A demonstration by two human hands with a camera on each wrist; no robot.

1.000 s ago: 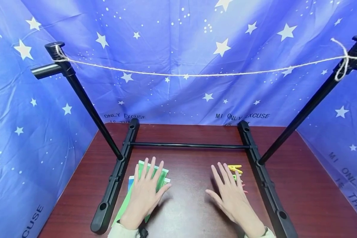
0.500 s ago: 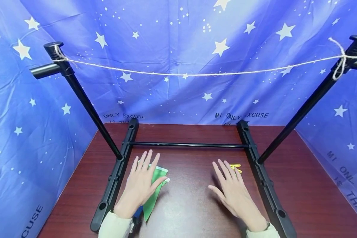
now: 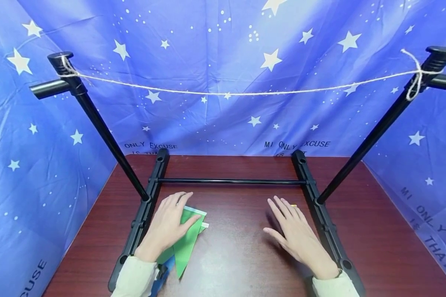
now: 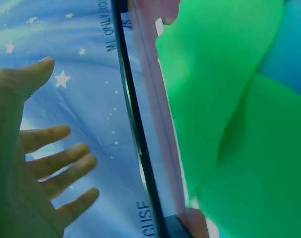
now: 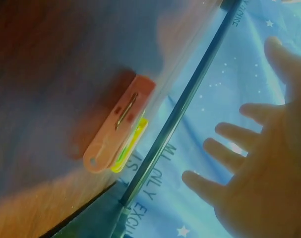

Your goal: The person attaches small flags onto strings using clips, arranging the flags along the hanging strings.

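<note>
Green triangular pennants (image 3: 187,243) with white top edges overlap on the table at the left, with a blue one (image 3: 163,274) partly under them. Above them is my left hand (image 3: 163,227), its fingers fairly straight and holding nothing; the left wrist view shows a gap between hand and pennants. My right hand (image 3: 297,239) hovers at the right with fingers spread. Below it lie clothespins: a red-orange one (image 5: 118,124) in front and a yellow one (image 5: 130,146) behind, with a bit of green between. In the head view the right hand hides nearly all of them.
A black frame surrounds the work area, with a left post (image 3: 107,140), a right post (image 3: 371,132) and a low crossbar (image 3: 230,181). White string (image 3: 226,94) is tied between the post tops, sagging slightly. A blue star-printed curtain (image 3: 215,49) encloses the table (image 3: 238,264).
My left hand has shifted left and turned, uncovering more of the green pennant. The right hand has barely moved, but now covers more of the yellow clothespin. The head view has shifted slightly.
</note>
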